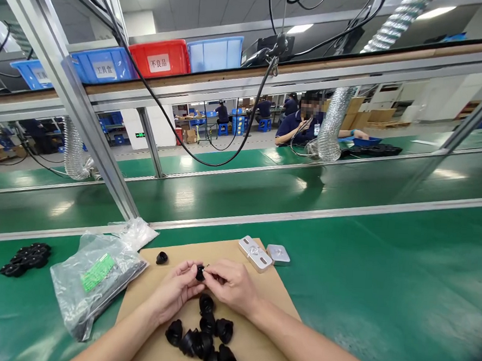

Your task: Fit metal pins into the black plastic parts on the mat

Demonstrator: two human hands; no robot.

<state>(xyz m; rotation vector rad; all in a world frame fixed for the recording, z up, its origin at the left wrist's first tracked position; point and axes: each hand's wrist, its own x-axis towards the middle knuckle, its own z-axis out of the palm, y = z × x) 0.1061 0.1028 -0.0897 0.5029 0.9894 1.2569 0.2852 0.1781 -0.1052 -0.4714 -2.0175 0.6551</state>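
Observation:
Between both hands, over a brown cardboard sheet [272, 307], is a small black round plastic part [200, 273]. My left hand [179, 285] grips it between thumb and fingers. My right hand [230, 283] pinches at its right side; whether something tiny sits in those fingertips I cannot make out. Below the hands lie several black cup-shaped plastic parts [204, 341] in a loose group. One more black cup-shaped part [161, 258] stands alone beyond my left hand. Two silver metal blocks lie past my right hand, a longer slotted one [255, 253] and a smaller one [278, 254].
A clear plastic bag [96, 280] with a green label lies left of the cardboard. Farther left is a cluster of black parts [26, 259] on the green table [381, 287]. A metal post [85, 111] rises behind the bag. Across the line sits a co-worker [299, 124].

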